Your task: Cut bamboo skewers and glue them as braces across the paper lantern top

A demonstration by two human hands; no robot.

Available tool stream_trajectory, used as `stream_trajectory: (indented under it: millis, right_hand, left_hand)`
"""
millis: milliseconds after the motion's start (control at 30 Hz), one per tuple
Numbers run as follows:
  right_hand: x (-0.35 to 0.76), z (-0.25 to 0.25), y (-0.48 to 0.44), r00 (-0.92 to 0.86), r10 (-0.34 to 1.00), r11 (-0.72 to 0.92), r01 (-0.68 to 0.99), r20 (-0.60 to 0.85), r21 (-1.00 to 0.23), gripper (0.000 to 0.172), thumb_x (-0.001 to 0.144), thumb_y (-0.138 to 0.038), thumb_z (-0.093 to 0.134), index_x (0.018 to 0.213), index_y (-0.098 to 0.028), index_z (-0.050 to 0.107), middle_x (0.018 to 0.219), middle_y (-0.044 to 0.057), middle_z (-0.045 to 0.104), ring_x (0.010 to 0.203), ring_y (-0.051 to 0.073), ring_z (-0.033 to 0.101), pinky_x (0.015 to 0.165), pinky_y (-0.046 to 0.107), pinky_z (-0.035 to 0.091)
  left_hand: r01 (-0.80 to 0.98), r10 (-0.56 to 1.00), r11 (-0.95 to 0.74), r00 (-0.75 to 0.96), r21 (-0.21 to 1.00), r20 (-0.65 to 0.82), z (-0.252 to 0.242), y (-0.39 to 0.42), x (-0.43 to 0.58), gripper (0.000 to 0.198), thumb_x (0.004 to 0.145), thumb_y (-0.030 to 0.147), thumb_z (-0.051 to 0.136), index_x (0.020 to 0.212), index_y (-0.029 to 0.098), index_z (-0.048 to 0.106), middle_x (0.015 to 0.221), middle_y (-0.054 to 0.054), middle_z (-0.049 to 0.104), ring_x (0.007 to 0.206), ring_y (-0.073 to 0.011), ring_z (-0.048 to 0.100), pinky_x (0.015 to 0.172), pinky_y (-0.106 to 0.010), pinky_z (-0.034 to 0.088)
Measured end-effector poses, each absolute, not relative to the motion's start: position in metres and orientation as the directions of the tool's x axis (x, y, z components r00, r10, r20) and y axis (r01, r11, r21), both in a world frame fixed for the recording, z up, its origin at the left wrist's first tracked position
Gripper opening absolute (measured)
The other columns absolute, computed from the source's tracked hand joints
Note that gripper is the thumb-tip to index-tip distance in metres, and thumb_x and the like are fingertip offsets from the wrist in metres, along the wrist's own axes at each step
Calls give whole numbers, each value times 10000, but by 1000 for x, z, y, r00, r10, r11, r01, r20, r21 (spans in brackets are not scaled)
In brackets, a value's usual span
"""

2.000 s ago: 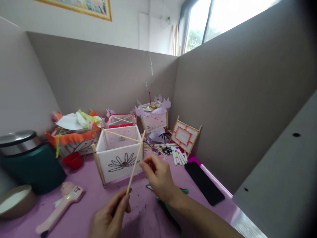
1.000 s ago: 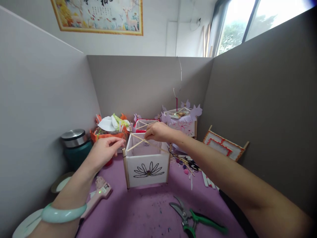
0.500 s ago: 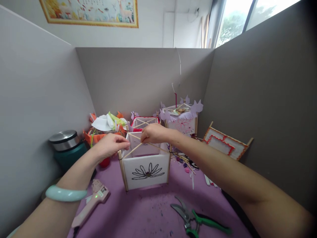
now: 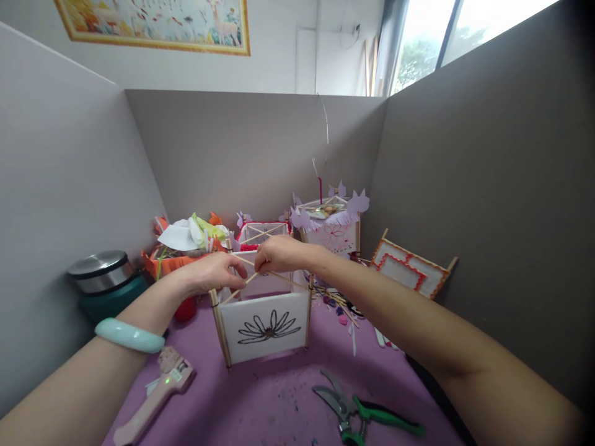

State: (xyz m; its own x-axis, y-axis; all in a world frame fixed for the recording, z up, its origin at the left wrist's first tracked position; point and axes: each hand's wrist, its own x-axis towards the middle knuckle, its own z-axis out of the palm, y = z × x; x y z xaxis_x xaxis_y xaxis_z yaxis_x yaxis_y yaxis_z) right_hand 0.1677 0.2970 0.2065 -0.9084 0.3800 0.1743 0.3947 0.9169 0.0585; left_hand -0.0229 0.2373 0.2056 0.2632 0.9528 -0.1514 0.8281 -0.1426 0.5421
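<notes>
A four-sided lantern frame [image 4: 264,353] of wooden sticks and white panels stands on the purple table, a dark flower drawn on its near panel. Thin wooden sticks [image 4: 283,280] cross over its open top. My right hand [image 4: 281,253] is closed in a pinch where these sticks cross. Just left of it, my left hand [image 4: 218,272] has its thumb and fingers curled at the near-left cross stick, over the frame's left side. The fingertips of both hands partly cover the sticks. A pale green bangle [image 4: 130,335] is on my left wrist.
A pink glue gun [image 4: 160,390] with a lit green light lies front left, pruning shears [image 4: 346,409] front right. A teal flask [image 4: 109,288] stands left. Behind are a lilac-trimmed lantern [image 4: 332,232] and an orange-trimmed one [image 4: 171,263]. A red-trimmed panel [image 4: 404,263] leans right.
The view has shifted slightly, moving the scene a little leftward. My left hand has come closer to my right, its fingers now curled at the cross stick. My right hand keeps its pinch.
</notes>
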Motion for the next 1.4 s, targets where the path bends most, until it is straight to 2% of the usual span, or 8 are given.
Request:
stream_trajectory:
  millis: [67, 133, 267, 367, 467, 800, 1067, 1400]
  right_hand:
    - [174, 211, 299, -897, 381, 918, 395, 222, 19, 181, 803, -220, 626, 941, -252, 739, 903, 8, 709, 728, 121, 562, 575, 241, 319]
    - [186, 217, 302, -847, 393, 916, 396, 359, -68, 195, 837, -276, 608, 985, -223, 725, 929, 29, 695, 754, 120, 566, 622, 236, 356]
    - [221, 220, 303, -582, 530, 845, 424, 617, -326, 225, 876, -290, 541, 912, -159, 720, 803, 29, 671, 709, 110, 552, 644, 231, 382]
    - [245, 209, 300, -474, 619, 783, 435, 626, -444, 263, 873, -317, 523, 831, -139, 712, 660, 5, 617, 617, 107, 513, 582, 235, 359]
    - [261, 192, 297, -463, 660, 750, 454, 592, -482, 255, 860, -314, 529, 824, -143, 715, 628, -4, 607, 583, 105, 496, 567, 234, 347]
    - [265, 166, 309, -435, 740, 658, 627, 513, -418, 238, 851, -230, 505, 773, -149, 715, 672, 8, 663, 635, 123, 558, 586, 224, 365]
    - [243, 158, 336, -499, 698, 689, 663, 514, -293, 235, 851, -158, 529, 955, -173, 740, 938, 66, 722, 837, 164, 624, 747, 250, 426]
    - [230, 155, 345, -593, 635, 736, 659, 495, -154, 246, 841, -107, 535, 932, -178, 752, 994, 84, 691, 874, 167, 608, 802, 266, 426]
  left_hand:
    - [823, 942, -149, 287, 549, -174, 207, 236, -21, 332, 619, 331, 625, 916, 216, 717, 614, 1, 672, 450, -112, 413, 438, -245, 246]
    - [806, 928, -143, 310, 574, -205, 211, 234, -19, 396, 622, 309, 610, 996, 224, 712, 615, 5, 670, 436, -105, 386, 429, -242, 240]
    - [767, 905, -127, 349, 629, -243, 215, 230, -17, 452, 617, 244, 587, 1052, 238, 710, 588, 25, 626, 416, -79, 347, 426, -222, 236]
    - [736, 903, -108, 354, 668, -244, 213, 232, -20, 433, 627, 239, 584, 1038, 252, 720, 598, 21, 619, 426, -80, 391, 434, -213, 269]
    - [726, 903, -103, 355, 680, -242, 210, 236, -25, 399, 643, 252, 589, 1017, 257, 727, 628, 4, 628, 454, -92, 440, 442, -212, 295]
    - [741, 896, -84, 349, 667, -275, 209, 234, -26, 330, 656, 278, 604, 956, 256, 739, 640, -1, 632, 459, -98, 455, 445, -213, 305]
    - [740, 902, -53, 324, 670, -287, 209, 236, -27, 380, 639, 301, 626, 999, 259, 739, 604, -4, 630, 441, -107, 442, 444, -226, 292]
    - [711, 895, -61, 349, 700, -277, 209, 233, -29, 299, 640, 312, 635, 896, 228, 764, 616, -15, 637, 429, -91, 397, 429, -238, 242]
